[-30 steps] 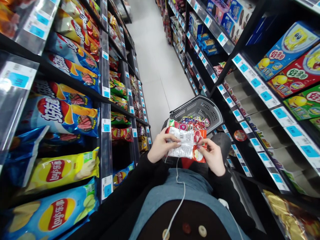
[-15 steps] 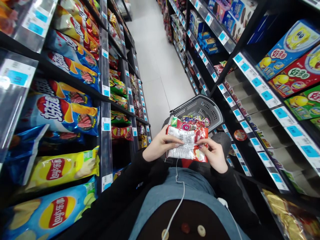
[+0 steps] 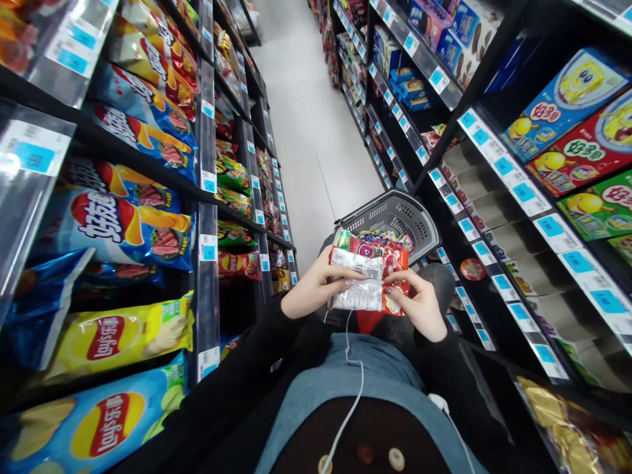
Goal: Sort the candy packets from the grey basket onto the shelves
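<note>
Between my hands, over my lap, is a red and white snack packet (image 3: 356,299) with its printed back facing up. My left hand (image 3: 316,284) is closed on the left side of its middle seam, thumb and fingers pinching the wrapper. On the right side, my right hand (image 3: 417,299) pinches the same packet near the seam. Just beyond it a grey shopping basket (image 3: 422,220) stands by my knees, holding several small colourful packets (image 3: 380,238). The snack packet hides the basket's near part.
Shelves of chip bags (image 3: 113,329) rise close on my left. To the right are shelves with price labels (image 3: 523,191) and cartoon snack boxes (image 3: 582,148). A pale floor aisle (image 3: 301,131) runs ahead. A white cable (image 3: 353,401) hangs down my front.
The fingers of my right hand have shifted slightly inward on the packet, and its lower part is tilted a little differently. My left hand keeps its hold.
</note>
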{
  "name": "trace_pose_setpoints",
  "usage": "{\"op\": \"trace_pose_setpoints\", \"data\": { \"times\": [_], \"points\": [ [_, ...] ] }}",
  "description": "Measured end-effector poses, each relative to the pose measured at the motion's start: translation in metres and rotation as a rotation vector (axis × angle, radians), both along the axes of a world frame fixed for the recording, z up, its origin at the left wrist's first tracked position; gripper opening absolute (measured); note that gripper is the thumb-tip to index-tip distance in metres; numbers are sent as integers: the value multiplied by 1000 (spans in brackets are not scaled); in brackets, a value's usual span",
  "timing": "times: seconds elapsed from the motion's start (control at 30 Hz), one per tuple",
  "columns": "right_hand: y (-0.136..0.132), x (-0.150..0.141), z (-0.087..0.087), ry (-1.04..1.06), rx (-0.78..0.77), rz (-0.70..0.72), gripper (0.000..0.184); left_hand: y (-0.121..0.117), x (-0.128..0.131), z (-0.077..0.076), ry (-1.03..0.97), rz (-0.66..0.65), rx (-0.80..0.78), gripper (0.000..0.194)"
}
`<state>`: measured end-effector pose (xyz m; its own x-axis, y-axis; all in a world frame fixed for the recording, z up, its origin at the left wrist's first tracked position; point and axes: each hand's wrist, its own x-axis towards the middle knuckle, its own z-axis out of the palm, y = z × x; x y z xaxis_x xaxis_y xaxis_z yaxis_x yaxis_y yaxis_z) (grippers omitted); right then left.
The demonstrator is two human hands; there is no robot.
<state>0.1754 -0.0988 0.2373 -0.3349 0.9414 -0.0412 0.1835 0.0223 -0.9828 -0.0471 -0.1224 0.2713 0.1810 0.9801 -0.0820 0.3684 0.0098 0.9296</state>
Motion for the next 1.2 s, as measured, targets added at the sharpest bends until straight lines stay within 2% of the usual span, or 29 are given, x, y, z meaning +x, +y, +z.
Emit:
{"op": "trace_pose_setpoints", "data": {
  "times": [0.3, 0.5, 0.6, 0.77, 0.93, 1.03, 1.13, 1.2],
  "points": [
    [-3, 0, -19, 36, -36, 38, 15, -3, -1, -2, 38, -7, 17, 16],
    [-2, 3, -6, 41, -24, 86, 19, -2, -1, 5, 114, -68, 43, 23],
    [-5, -1, -3, 26, 2, 43, 17, -2, 2, 5, 117, -58, 62, 26],
    [-10, -17, -2, -96, 92, -214, 23, -6, 16, 0, 79, 118, 73, 17],
    [-13, -29, 1, -93, 171, -281, 21, -10, 30, -3, 79, 396, 135, 21],
    [-13, -33, -1, -12, 158, -347, 18, -11, 34, -3, 101, 506, 170, 20],
    [-10, -35, -2, 131, 74, -441, 35, -11, 36, -1, 120, 553, 195, 15],
    [-9, -37, 1, 244, 11, -427, 44, -11, 37, 1, 124, 545, 202, 13]
  ]
}}
